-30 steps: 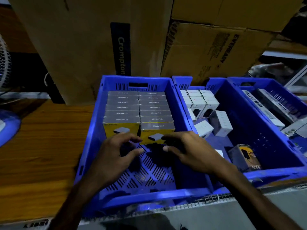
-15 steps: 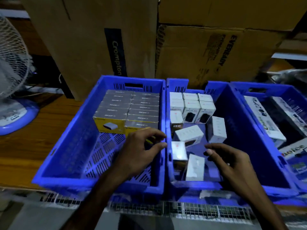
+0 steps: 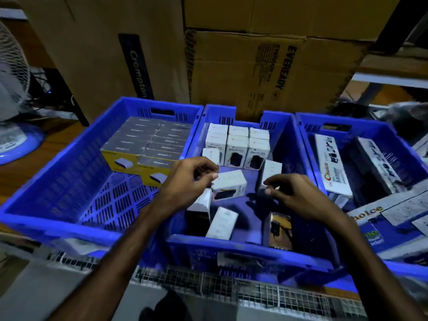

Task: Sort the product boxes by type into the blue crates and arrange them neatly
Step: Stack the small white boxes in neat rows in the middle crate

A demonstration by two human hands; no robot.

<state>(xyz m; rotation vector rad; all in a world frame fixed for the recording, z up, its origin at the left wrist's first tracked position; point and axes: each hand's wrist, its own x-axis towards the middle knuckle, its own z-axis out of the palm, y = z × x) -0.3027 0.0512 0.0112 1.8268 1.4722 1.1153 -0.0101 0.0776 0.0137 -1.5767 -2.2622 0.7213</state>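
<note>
Dim cardboard backdrop; left hand [image 3: 187, 179] grip pinching white box [image 3: 229, 181], right hand [image 3: 298, 193] grip loose, its fingertips half-hidden.

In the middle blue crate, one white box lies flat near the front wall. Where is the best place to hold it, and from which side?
Probably best to take the flat white box by its two long side faces, coming from above with the fingers across its narrow width. Its broad face points up, and the front wall of the middle crate appears to block its near end.
</note>
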